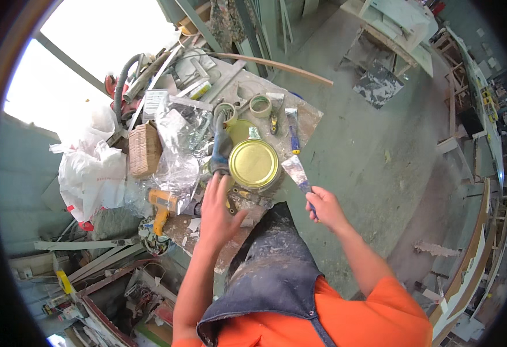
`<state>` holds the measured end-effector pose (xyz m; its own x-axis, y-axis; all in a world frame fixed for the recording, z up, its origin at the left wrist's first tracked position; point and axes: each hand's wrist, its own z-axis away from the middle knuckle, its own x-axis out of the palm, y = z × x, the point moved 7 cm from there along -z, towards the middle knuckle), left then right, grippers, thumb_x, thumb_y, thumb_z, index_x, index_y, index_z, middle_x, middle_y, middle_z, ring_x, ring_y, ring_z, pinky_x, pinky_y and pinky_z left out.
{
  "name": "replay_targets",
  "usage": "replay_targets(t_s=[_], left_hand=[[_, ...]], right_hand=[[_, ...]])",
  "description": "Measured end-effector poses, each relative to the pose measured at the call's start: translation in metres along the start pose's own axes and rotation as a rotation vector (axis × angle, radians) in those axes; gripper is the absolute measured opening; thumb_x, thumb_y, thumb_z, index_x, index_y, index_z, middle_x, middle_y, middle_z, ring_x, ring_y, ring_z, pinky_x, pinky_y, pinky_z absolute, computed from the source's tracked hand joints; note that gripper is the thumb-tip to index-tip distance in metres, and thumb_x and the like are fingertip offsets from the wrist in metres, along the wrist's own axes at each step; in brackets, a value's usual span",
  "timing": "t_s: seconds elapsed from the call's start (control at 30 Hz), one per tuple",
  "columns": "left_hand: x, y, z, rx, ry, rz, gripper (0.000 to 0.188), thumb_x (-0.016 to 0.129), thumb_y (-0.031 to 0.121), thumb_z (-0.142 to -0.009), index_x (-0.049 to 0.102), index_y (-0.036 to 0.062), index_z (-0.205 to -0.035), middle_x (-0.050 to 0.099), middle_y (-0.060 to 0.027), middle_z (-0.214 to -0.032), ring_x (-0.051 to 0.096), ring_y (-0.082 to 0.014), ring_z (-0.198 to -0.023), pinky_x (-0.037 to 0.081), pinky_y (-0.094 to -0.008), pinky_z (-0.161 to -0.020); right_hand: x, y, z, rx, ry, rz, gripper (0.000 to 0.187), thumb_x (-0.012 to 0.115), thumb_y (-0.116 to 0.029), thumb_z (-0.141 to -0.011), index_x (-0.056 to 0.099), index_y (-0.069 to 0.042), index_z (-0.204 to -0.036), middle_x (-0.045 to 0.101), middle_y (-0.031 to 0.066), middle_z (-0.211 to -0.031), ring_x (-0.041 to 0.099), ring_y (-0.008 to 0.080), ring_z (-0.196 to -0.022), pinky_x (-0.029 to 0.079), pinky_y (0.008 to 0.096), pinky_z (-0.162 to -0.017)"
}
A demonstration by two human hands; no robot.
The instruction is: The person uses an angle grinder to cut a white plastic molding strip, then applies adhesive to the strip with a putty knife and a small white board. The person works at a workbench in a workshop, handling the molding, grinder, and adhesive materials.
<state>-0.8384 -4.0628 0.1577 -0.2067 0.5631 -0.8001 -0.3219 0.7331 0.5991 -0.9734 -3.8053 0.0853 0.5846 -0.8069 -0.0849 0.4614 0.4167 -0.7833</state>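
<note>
My right hand (325,206) is closed round the handle of a putty knife (295,172), its whitish, smeared blade pointing up and left towards a can. That round can (254,163) with a gold lid stands near the table's front edge. Left of the can, my left hand (215,203) is held with fingers stretched out and thumb apart, holding nothing. Its fingertips are near the lower end of a blue and grey tool (221,147); I cannot tell whether they touch. Two more putty knives, one with a blue handle (294,139) and one black and yellow (274,118), lie beyond the can.
Tape rolls (260,106) lie behind the can. A yellow drill (164,205), clear plastic wrap (175,139), a brown stack (144,151) and white bags (91,173) crowd the left. A long wooden strip (282,66) juts past the far edge. Below left sits a scrap-filled box (143,295).
</note>
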Motion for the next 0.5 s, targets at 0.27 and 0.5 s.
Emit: replay_targets(t_s=[0.27,0.5], left_hand=[[0.060,0.041,-0.126,-0.172,-0.254,-0.347,0.127,0.093,0.049,-0.058,0.026,0.0069,-0.157,0.021,-0.0217,-0.164,0.015,-0.0439,-0.153,0.022,-0.0635,-0.117],[0.039,-0.001,-0.134,-0.119,-0.226,0.538,0.100,0.074,0.033,-0.070,0.033,0.0036,-0.156,0.033,-0.0204,-0.160,0.033,-0.0321,-0.148,0.028,-0.0421,-0.119]], right_hand=[[-0.004,-0.016,-0.030,0.072,-0.200,-0.108,0.019,0.055,-0.024,-0.100,0.061,-0.006,-0.097,0.059,0.0012,-0.069,0.052,0.0075,-0.048,0.041,0.0234,-0.042],[-0.017,-0.050,-0.041,0.077,-0.363,-0.155,0.021,0.056,-0.024,-0.101,0.065,-0.006,-0.102,0.064,0.0055,-0.071,0.058,0.0127,-0.053,0.045,0.0261,-0.047]])
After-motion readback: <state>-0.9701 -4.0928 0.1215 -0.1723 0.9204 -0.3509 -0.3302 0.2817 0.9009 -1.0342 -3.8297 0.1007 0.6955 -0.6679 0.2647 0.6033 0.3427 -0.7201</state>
